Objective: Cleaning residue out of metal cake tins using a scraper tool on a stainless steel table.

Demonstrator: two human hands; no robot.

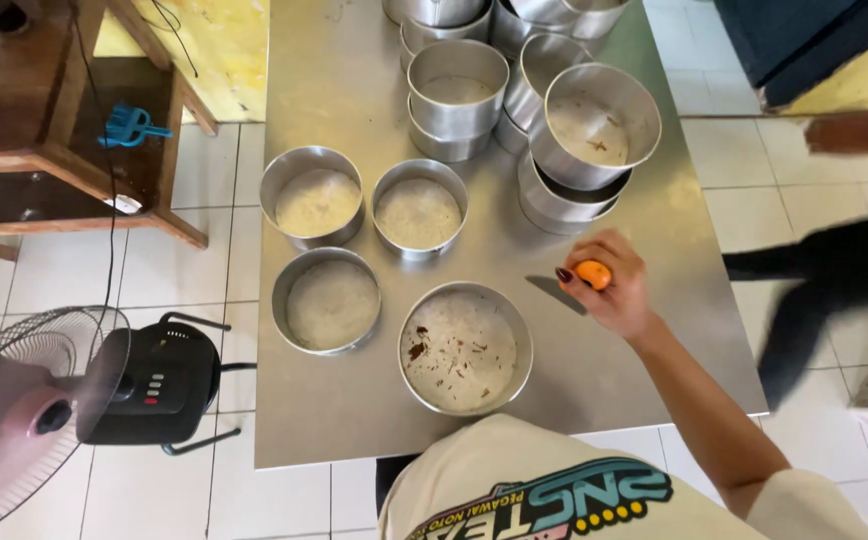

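Observation:
My right hand (614, 295) is shut on a small knife (557, 293) by its orange handle, with the blade lying low over the steel table (354, 420) and pointing left. Just left of the blade stands a round metal pan (402, 350) with brown crumbs on its lined bottom. Three more lined round pans stand further left: one at the front (279, 300) and two behind it (312, 155), (419, 165). My left hand is out of view.
Stacked metal pans (594, 125), (457, 90) crowd the table's far end. A pink standing fan (24, 410) and a wooden frame (54, 160) are on the tiled floor at left. Another person's blurred dark limb (824, 280) and hand (854, 135) are at right.

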